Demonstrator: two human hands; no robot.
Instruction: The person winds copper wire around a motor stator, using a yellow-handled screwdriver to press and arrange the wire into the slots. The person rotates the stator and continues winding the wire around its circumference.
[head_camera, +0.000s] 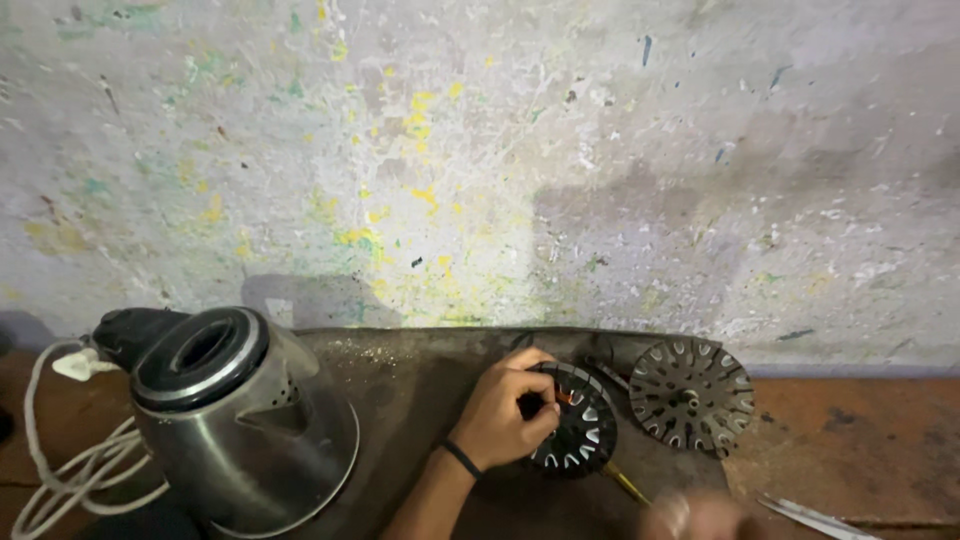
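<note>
Fingers of the left hand (505, 410) pinch a slotted black motor disc (575, 420) lying on the dark cloth (420, 380) beside a second disc (692, 395) and a steel kettle (240, 420), while the blurred right hand (700, 517) possibly grips a yellow-handled tool (625, 483).

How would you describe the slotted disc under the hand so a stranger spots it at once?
Start at the steel kettle and move right to the left hand. Its fingers grip a dark round slotted disc; the paler grey disc further right lies untouched.
</note>
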